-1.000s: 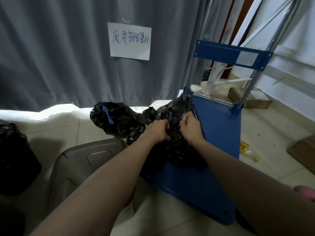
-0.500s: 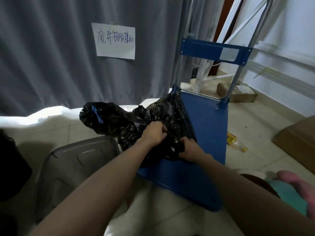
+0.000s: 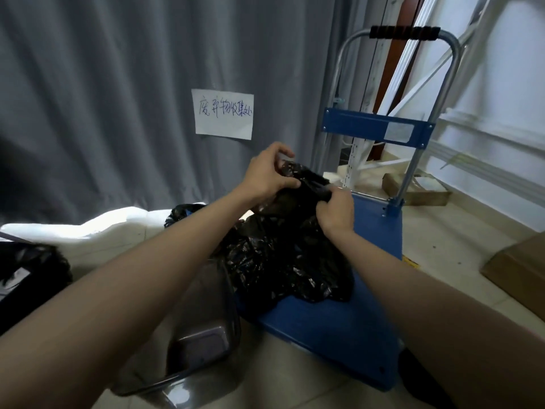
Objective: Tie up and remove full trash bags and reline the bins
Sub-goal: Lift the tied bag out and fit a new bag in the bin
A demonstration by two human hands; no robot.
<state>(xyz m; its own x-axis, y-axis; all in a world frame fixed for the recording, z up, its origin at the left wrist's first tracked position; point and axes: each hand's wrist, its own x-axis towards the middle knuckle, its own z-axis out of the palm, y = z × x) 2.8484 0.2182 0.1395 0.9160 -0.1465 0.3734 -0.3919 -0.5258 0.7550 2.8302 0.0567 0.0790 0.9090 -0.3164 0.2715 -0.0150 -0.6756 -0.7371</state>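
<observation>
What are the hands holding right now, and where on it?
Both hands grip the black bag by its gathered top: the left hand pinches the upper end, the right hand the twisted neck beside it. The bag's body rests on the cart.

A waste-collection storeroom: grey curtain point(image 3: 103, 98), handwritten sign point(image 3: 223, 118), blue platform trolley point(image 3: 368, 290), cardboard boxes point(image 3: 519, 270).

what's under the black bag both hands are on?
The black trash bag sits on the blue cart deck, gripped at its top by the left hand and right hand. Its left edge may overhang the clear bin; contact hidden.
</observation>
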